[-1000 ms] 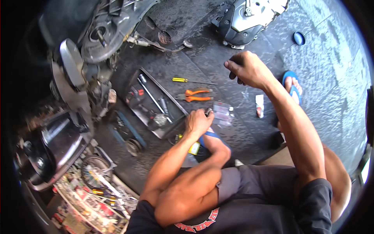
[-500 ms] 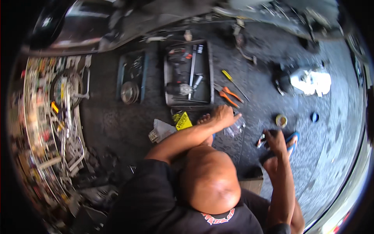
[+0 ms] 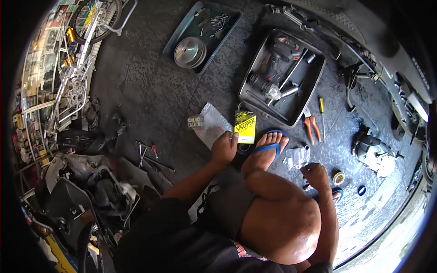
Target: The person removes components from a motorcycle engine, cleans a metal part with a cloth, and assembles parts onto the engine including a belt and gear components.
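I crouch on a dark workshop floor. My left hand (image 3: pixel 224 148) rests on the floor at the corner of a clear plastic bag (image 3: pixel 210 125), beside a yellow and black packet (image 3: pixel 245 128); whether it grips either is unclear. My right hand (image 3: pixel 314 174) is curled by my knee, near a crumpled clear wrapper (image 3: pixel 297 156) and a roll of tape (image 3: pixel 338 177); I cannot see anything in it. My foot in a blue sandal (image 3: pixel 268 148) stands between the two hands.
A grey tray of tools (image 3: pixel 314 86) lies ahead, with orange pliers (image 3: pixel 312 128) and a yellow screwdriver (image 3: pixel 322 111) beside it. A blue tray (image 3: pixel 184 27) holds a metal disc. Loose wrenches (image 3: pixel 150 157) and scooter body panels (image 3: pixel 86 191) lie left; an engine part (image 3: pixel 375 152) right.
The view has swung, so the trays now sit farther up. My left hand has moved from near the clear wrapper to the plastic bag and yellow packet. My right hand stays low by the knee.
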`<act>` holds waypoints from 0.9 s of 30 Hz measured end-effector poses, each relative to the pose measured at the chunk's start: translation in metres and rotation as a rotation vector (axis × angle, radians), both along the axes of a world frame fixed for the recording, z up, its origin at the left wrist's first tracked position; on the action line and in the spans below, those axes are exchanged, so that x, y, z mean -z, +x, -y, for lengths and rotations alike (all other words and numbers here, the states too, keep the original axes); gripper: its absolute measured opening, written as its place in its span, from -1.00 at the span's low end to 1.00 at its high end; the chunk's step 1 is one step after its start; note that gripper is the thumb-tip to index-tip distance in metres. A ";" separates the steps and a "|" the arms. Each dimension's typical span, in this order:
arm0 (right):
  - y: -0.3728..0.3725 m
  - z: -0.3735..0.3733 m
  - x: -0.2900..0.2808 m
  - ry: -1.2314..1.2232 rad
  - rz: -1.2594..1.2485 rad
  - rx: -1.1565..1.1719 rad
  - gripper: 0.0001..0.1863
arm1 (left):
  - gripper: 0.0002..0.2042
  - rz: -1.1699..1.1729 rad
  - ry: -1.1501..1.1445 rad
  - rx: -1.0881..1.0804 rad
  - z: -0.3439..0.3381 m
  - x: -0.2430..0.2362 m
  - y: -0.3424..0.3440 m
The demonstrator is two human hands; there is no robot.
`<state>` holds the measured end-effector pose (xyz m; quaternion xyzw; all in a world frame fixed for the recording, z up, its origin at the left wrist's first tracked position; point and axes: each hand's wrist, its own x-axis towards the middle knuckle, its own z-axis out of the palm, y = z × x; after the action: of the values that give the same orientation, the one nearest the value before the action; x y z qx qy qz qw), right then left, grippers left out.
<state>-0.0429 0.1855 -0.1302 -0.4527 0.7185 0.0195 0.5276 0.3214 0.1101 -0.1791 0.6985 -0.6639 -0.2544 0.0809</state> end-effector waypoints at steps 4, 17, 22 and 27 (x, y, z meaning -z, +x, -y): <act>-0.004 0.048 -0.008 -0.131 -0.007 -0.053 -0.69 | -0.69 -0.163 -0.042 -0.090 0.036 -0.009 -0.013; -0.012 0.112 -0.060 -0.203 -0.047 0.021 -0.67 | -0.22 0.006 -0.866 -0.452 0.476 -0.202 -0.116; -0.006 0.118 -0.086 -0.260 0.071 0.097 -0.70 | -0.46 -0.014 -0.630 -0.287 0.547 -0.204 -0.114; 0.039 0.165 -0.101 -0.459 0.245 0.165 -0.62 | -0.44 -0.319 -1.109 -0.309 0.479 -0.235 -0.079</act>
<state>-0.0043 0.0209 -0.0290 -0.4994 0.6693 -0.2419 0.4941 0.2425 -0.3689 0.0558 0.5937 -0.5681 0.0431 0.5683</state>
